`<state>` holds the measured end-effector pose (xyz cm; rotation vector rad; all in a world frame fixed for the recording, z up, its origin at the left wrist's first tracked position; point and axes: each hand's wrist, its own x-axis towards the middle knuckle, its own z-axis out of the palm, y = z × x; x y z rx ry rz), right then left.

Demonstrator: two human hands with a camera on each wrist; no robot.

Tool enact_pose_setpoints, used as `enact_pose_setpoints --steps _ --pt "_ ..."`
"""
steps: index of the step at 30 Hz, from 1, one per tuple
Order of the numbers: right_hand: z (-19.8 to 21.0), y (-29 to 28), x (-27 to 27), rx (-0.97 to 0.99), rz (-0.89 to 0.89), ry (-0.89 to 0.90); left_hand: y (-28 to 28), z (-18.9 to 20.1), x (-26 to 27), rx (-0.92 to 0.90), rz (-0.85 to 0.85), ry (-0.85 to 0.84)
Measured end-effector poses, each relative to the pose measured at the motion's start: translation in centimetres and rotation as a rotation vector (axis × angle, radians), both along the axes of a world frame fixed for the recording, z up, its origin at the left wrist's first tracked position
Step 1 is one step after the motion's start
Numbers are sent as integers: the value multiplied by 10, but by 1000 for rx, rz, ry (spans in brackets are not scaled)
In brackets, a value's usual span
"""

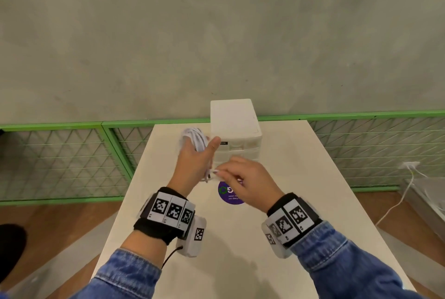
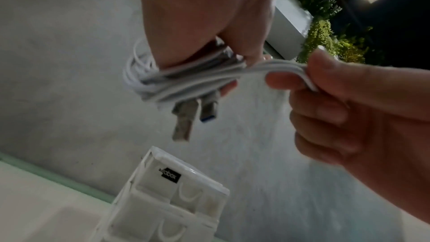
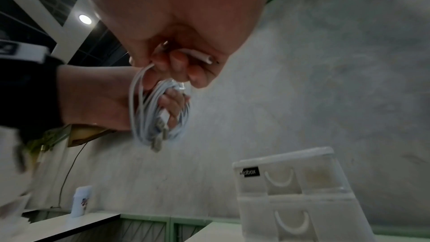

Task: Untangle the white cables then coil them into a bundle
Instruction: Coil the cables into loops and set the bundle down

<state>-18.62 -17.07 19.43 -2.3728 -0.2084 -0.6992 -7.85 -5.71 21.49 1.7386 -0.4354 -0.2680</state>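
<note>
White cables (image 1: 196, 140) sit coiled around the left hand (image 1: 192, 161), fingers curled through the loops. The right hand (image 1: 243, 178) pinches the loose strands above the table (image 1: 301, 190).

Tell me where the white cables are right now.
In the head view, the white cables are looped around the left hand, above the table, left of the drawer box; the right hand pinches the loose ends.
</note>
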Motion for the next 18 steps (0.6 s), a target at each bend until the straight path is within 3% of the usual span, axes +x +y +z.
enact_pose_setpoints --steps 3,5,8,14,18 --pt "14 -8 3 101 -18 66 -4 -8 -10 91 -374 151" --pt "18 -13 3 58 -50 78 -8 -6 -20 14 -533 276" --pt "19 -14 1 -25 -86 18 -12 2 -29 -96 -633 388" --pt "13 -19 1 31 -67 -48 -14 -5 -38 -32 -840 419" --pt "7 -21 -3 296 -2 85 -15 -5 -43 -13 -790 502"
